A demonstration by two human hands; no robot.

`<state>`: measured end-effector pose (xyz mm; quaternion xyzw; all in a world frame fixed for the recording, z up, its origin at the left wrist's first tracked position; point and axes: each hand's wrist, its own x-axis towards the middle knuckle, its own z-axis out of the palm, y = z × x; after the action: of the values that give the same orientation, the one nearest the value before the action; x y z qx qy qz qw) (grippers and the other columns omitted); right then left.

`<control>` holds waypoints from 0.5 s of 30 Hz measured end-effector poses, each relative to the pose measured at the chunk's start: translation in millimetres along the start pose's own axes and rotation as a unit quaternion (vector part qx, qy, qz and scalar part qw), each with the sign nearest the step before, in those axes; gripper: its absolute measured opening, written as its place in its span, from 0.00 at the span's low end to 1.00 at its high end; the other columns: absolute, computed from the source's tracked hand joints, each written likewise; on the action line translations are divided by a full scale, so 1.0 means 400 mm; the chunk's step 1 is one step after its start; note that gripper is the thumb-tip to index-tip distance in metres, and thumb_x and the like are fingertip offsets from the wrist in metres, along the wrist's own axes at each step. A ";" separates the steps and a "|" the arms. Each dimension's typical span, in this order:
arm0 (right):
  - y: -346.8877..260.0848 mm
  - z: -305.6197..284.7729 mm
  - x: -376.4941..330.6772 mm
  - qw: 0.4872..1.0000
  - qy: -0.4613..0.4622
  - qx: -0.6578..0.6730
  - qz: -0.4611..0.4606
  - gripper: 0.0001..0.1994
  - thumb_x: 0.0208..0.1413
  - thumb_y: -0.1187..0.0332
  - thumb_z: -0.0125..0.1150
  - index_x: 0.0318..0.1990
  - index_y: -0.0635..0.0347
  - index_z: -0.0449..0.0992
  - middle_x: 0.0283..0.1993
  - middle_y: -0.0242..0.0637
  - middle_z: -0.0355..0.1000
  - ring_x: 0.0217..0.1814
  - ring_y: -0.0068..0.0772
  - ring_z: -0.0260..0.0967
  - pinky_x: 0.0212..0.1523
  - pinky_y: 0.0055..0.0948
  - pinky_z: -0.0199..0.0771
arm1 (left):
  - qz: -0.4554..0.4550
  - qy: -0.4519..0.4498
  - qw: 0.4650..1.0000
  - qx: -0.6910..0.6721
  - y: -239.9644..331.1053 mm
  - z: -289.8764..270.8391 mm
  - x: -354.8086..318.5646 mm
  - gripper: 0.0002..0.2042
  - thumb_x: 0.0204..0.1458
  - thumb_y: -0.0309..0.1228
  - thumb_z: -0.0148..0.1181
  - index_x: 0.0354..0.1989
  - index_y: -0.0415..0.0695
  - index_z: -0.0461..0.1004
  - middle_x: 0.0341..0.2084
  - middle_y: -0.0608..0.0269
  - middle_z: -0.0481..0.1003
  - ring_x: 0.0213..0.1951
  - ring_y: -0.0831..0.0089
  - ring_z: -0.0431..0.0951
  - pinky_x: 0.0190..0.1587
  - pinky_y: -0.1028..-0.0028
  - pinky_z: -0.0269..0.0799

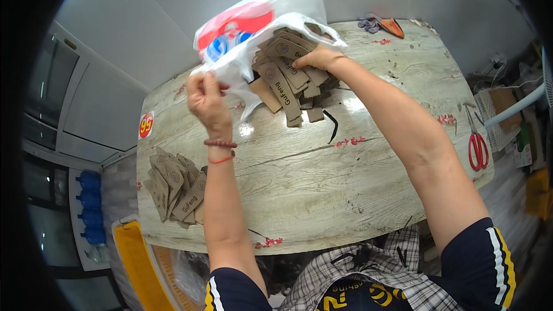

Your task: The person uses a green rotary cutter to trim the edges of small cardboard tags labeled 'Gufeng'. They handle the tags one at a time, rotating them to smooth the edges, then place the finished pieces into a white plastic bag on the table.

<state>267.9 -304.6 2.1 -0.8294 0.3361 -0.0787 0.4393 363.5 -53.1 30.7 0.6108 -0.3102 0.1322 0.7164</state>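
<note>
A white plastic bag with red and blue print lies on its side at the far edge of the table, its mouth facing me. Pinched at the bag's left edge is my left hand, fingers closed on the plastic. Brown printed cardboard pieces spill in a loose heap from the mouth onto the tabletop. My right hand grips some of these pieces at the opening, thumb on top; its other fingers are mostly hidden. Another pile of cardboard pieces rests at the table's left side, beside my left forearm.
Red-handled scissors lie at the right edge of the wood-patterned table. A black curved strip is near the heap. An orange-and-grey item sits at the far right. A yellow crate stands at the lower left.
</note>
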 end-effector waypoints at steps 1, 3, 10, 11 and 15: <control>0.020 -0.005 0.028 1.000 -0.019 0.010 0.006 0.52 0.28 0.53 0.79 0.61 0.73 0.59 0.59 0.50 0.66 0.62 0.41 0.64 0.60 0.28 0.65 | 0.027 -0.055 0.997 -0.037 0.035 0.025 0.007 0.07 0.56 0.27 0.58 0.28 0.41 0.68 0.18 0.68 0.70 0.23 0.82 0.70 0.28 0.78 0.66; -0.059 0.044 -0.019 0.998 0.041 -0.025 0.041 0.52 0.27 0.50 0.78 0.60 0.73 0.61 0.60 0.52 0.65 0.61 0.42 0.66 0.58 0.29 0.67 | 0.073 -0.082 0.939 0.326 0.039 -0.025 0.045 0.06 0.54 0.27 0.60 0.32 0.39 0.70 0.23 0.57 0.75 0.28 0.69 0.77 0.32 0.72 0.72; -0.007 0.051 0.017 0.990 0.108 -0.064 0.063 0.48 0.26 0.46 0.78 0.57 0.66 0.69 0.58 0.46 0.69 0.59 0.38 0.69 0.57 0.28 0.69 | 0.284 -0.188 0.860 0.380 0.155 0.159 0.062 0.19 0.44 0.29 0.62 0.48 0.44 0.72 0.33 0.55 0.78 0.44 0.56 0.75 0.49 0.60 0.67; -0.034 0.051 -0.001 0.993 0.086 -0.066 0.052 0.50 0.26 0.46 0.79 0.58 0.67 0.66 0.58 0.47 0.68 0.59 0.39 0.69 0.57 0.28 0.69 | 0.411 -0.178 0.795 0.409 0.110 0.196 0.092 0.20 0.43 0.28 0.62 0.49 0.45 0.73 0.34 0.56 0.78 0.46 0.60 0.74 0.50 0.62 0.65; -0.030 0.028 0.008 0.996 0.045 -0.059 0.039 0.55 0.25 0.49 0.80 0.62 0.71 0.58 0.60 0.50 0.66 0.62 0.42 0.65 0.60 0.30 0.67 | 0.381 -0.221 0.806 0.395 -0.014 0.312 0.148 0.11 0.49 0.28 0.56 0.41 0.49 0.78 0.35 0.60 0.78 0.45 0.64 0.71 0.49 0.63 0.61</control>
<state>281.1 -294.2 4.1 -0.8358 0.3919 -0.0785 0.3764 377.1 -184.9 70.0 0.6860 -0.5892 0.3673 0.2176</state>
